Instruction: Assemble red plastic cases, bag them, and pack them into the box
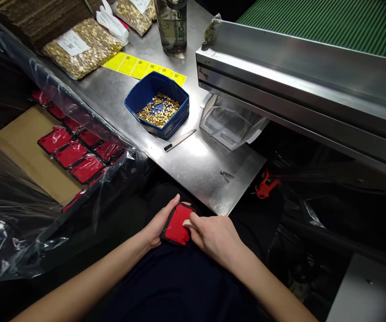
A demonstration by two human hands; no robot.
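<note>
both forearms angled inward over lap. left hand (157,222) cups flat red pad (177,229), black-edged, rounded corners, just below worktop (193,163) front edge. right hand (213,235) fingers curled, thumb pressed on pad face. worktop brushed steel, glossy.

Red pouch (177,227), blue tub (157,107), perhaps brass bits (158,109)

Both forearms angled inward over lap — left hand (159,223) cupped, fingers curled; right hand (215,237) loosely fisted, thumb forward — hands nearly touching.
</note>
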